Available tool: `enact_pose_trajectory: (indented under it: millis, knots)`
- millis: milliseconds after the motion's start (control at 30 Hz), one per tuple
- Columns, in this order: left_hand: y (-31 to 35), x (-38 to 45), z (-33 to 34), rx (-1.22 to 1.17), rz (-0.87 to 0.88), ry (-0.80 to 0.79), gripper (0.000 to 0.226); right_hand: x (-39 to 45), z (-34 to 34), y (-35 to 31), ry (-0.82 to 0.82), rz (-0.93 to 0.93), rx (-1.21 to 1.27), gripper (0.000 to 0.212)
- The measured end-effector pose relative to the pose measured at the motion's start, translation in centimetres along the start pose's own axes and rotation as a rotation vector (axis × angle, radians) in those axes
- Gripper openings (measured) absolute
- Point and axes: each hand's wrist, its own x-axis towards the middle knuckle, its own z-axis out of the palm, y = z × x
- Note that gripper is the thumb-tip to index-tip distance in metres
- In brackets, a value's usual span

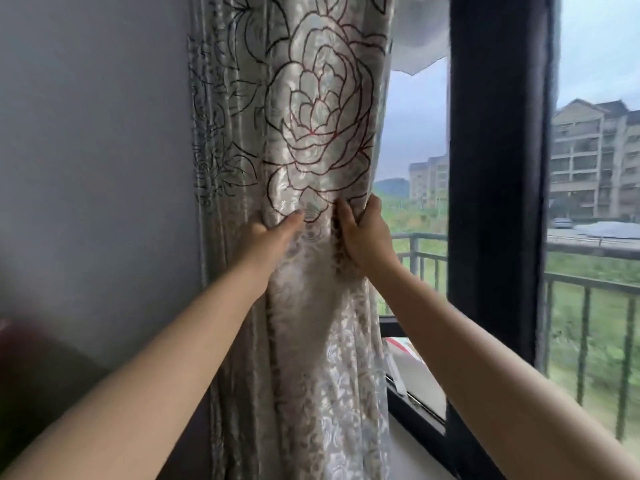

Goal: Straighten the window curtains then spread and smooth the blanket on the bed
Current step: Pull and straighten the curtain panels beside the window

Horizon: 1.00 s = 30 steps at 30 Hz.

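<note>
A silvery curtain [311,116] with large outlined flowers hangs gathered at the left side of the window, against the grey wall. My left hand [270,233] pinches a fold of it at mid height, thumb in front. My right hand [363,237] grips the curtain's right edge at the same height, fingers curled around the cloth. Both arms reach up and forward. The fabric bunches between the two hands. The bed and blanket are out of view.
A dark window frame post [498,168] stands right of the curtain, with glass on both sides. A balcony railing [588,292], grass and apartment buildings lie outside. The window sill [415,420] runs below, with pale flat items behind the glass. A dark red shape [20,341] sits at lower left.
</note>
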Motion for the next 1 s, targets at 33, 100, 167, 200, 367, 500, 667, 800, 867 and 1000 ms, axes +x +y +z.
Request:
enact_pose_trajectory:
  millis: [33, 100, 167, 200, 367, 500, 667, 800, 867, 1000]
  knots:
    - [-0.8, 1.9, -0.3, 0.015, -0.005, 0.006, 0.052, 1.1, 1.7, 0.4, 0.001, 0.006, -0.004, 0.038]
    - [-2.3, 5.7, -0.9, 0.07, 0.06, 0.047, 0.04, 3.4, 5.5, 1.1, 0.003, 0.011, 0.0, 0.03]
    - [-3.7, 9.0, -1.6, 0.182, 0.143, 0.081, 0.041, 5.5, 9.0, 1.8, 0.044, -0.005, 0.016, 0.025]
    - [-4.4, 10.6, -2.0, 0.237, 0.176, 0.092, 0.045, 6.4, 10.5, 2.0, 0.068, -0.011, 0.019, 0.026]
    - [-7.2, 17.5, -4.1, 0.344, 0.283, 0.093, 0.064, 10.9, 16.7, 3.5, 0.112, -0.093, -0.051, 0.037]
    - [-9.8, 23.4, -5.6, 0.402, 0.321, 0.124, 0.065, 15.2, 22.2, 5.4, 0.175, -0.131, -0.083, 0.034]
    - [-14.3, 31.5, -8.9, 0.508, 0.427, 0.272, 0.056, 20.2, 31.8, 8.1, 0.152, -0.15, -0.072, 0.029]
    - [-17.4, 38.4, -11.3, 0.563, 0.48, 0.403, 0.055, 24.6, 39.0, 10.1, 0.167, -0.187, -0.086, 0.023]
    - [-18.8, 42.3, -12.1, 0.598, 0.473, 0.44, 0.056, 27.4, 42.4, 10.9, 0.183, -0.206, -0.081, 0.022]
    - [-21.8, 47.9, -13.5, 0.613, 0.453, 0.5, 0.055, 31.3, 48.0, 12.6, 0.163, -0.214, -0.002, 0.029]
